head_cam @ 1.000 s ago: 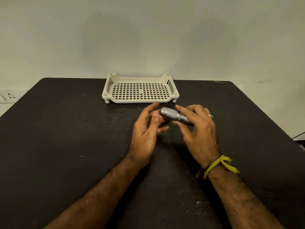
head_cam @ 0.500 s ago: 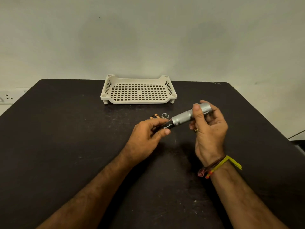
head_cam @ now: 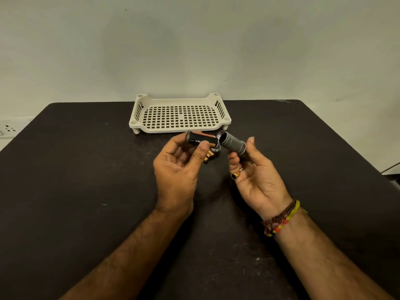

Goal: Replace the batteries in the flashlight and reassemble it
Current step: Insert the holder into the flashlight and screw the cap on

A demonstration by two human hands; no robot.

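Above the black table [head_cam: 86, 191], we pinch the battery holder [head_cam: 200, 138] in our left hand [head_cam: 176, 169] (thumb over its near side), while our right hand [head_cam: 253, 176] grips the open flashlight body [head_cam: 232, 142]; loose batteries [head_cam: 210, 158] lie beneath.

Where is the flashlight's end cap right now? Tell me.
In the head view, the end cap lies on the black table, just below the gap between the battery holder and the flashlight body, beside loose batteries.
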